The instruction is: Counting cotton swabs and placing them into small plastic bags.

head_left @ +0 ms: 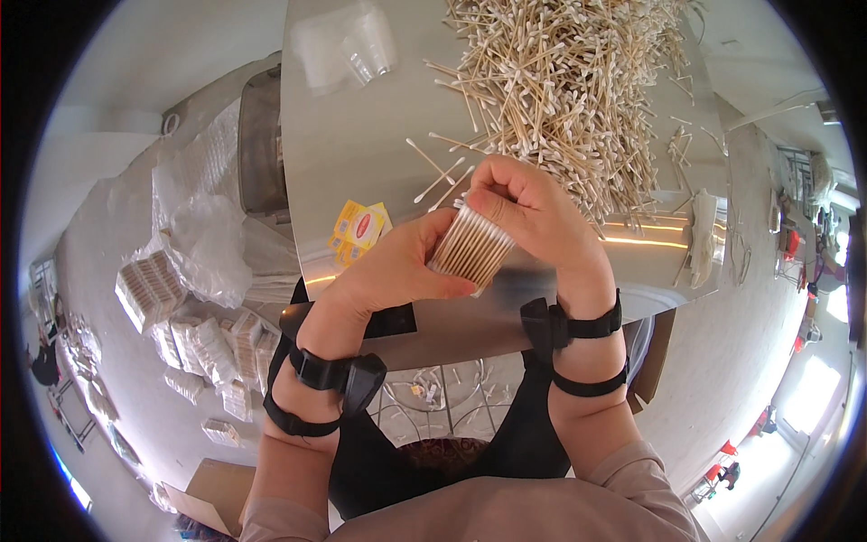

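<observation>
Gripping a swab bundle (470,248), both hands (397,271) (533,212) hover near the loose swab heap (569,81) and yellow labels (359,230).

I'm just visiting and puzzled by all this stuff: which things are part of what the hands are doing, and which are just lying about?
In use:
- left hand
- right hand
- swab bundle held by both
- swab pile
- metal table

Lying about:
- yellow labels
- clear cups
- filled packs on the floor
- plastic bag
</observation>
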Tool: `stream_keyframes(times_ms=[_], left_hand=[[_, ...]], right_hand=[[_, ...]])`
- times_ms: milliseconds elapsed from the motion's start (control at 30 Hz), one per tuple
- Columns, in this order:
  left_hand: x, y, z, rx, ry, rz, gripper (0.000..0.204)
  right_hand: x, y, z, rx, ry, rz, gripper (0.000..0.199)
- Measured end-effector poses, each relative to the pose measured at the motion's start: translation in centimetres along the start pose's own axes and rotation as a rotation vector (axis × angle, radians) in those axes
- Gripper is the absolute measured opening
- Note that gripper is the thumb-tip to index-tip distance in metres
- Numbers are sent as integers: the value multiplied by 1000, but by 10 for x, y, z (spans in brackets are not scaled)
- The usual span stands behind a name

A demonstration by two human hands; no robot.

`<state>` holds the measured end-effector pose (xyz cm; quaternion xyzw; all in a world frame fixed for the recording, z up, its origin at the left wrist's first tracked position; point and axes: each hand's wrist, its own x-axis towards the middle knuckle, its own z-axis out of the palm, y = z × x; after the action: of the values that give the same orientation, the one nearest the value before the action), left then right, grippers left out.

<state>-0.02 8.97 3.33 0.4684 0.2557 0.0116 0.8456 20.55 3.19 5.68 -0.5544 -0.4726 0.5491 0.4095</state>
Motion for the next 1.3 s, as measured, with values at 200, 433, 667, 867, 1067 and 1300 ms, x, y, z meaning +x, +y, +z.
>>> stream_keyframes(times_ms=[200, 433, 667, 867, 1067, 1300], left_hand=[[-7, 16, -3, -225, 70, 38, 61], [-8, 16, -7, -230, 122, 48, 56], [-10, 11, -10, -286, 101, 107, 51], [-7, 11, -8, -225, 154, 105, 41], [-8, 11, -7, -186, 160, 111, 37], [-6, 7, -9, -95, 238, 163, 31]], right_hand=[[3, 5, 3, 106, 217, -106, 14], [1, 2, 2, 256, 216, -81, 11], [4, 3, 6, 104, 267, -142, 11], [3, 2, 6, 139, 260, -86, 9], [3, 0, 9, 137, 254, -86, 7], [5, 1, 16, 70, 269, -117, 7]])
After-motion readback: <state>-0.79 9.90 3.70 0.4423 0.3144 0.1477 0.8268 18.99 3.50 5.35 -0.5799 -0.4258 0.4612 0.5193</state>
